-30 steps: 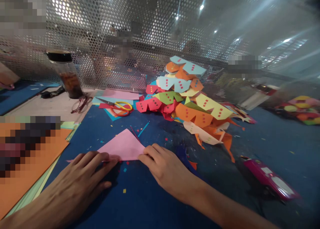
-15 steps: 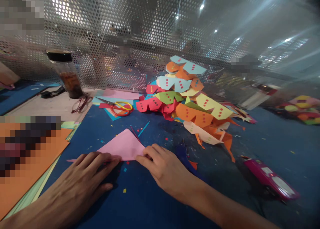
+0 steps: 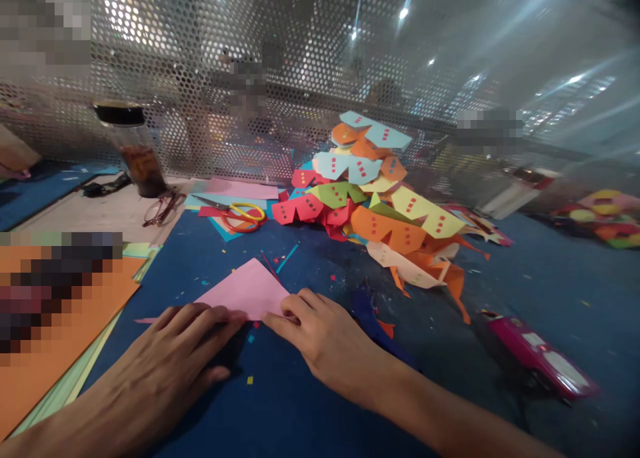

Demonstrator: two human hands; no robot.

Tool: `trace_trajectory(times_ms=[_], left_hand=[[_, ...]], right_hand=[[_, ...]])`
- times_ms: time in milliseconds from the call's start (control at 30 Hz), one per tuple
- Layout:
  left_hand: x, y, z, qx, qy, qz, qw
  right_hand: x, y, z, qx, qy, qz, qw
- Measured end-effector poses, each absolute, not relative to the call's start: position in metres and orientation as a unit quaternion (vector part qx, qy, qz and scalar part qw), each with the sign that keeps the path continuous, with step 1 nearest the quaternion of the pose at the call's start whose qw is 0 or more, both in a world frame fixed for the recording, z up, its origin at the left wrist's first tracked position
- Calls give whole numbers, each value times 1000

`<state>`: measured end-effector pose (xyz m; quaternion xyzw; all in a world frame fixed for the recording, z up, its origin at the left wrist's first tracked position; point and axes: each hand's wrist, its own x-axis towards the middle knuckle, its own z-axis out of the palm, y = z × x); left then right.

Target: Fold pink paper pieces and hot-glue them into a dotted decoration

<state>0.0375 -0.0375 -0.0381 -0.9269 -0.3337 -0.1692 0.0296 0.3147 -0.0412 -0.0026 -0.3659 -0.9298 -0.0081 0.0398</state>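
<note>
A folded pink paper (image 3: pixel 253 288) lies on the blue table as a triangle, its point away from me and its folded edge towards me. My left hand (image 3: pixel 187 345) rests on its left part, fingers laid along the near edge and thumb apart on the table. At the right corner my right hand (image 3: pixel 315 331) has its fingers curled and closed on the paper, thumb and forefinger pressing the near edge. A thin pink tip of the paper sticks out beyond my left hand. The fingertips partly hide the fold.
Colourful cut-paper shapes (image 3: pixel 345 168) stand piled behind. Scissors (image 3: pixel 243 217) lie on paper sheets at back left, near eyeglasses (image 3: pixel 163 207) and a jar (image 3: pixel 140 158). Orange paper (image 3: pixel 65 365) is stacked at left. A magenta device (image 3: pixel 543 358) lies right. A perforated metal screen (image 3: pixel 190 78) rises behind.
My right thumb and fingers have slid slightly left along the near edge of the pink paper. My left fingertips have shifted a little to the right. The paper stays in place.
</note>
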Motion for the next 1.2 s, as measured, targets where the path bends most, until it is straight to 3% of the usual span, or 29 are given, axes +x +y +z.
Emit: trace_trajectory(times_ms=[433,900,1200], left_hand=[[53,-37,-29,-929,-334,-151,46],[46,-39,-30,-927,-333,-170,39],[46,-39,-35,-928,-322,-178,63]], right_hand=[[310,-42,0,-361,-931,-39,24],[316,-41,1,-404,-909,41,91],[305,-36,-12,-489,-859,13,150]])
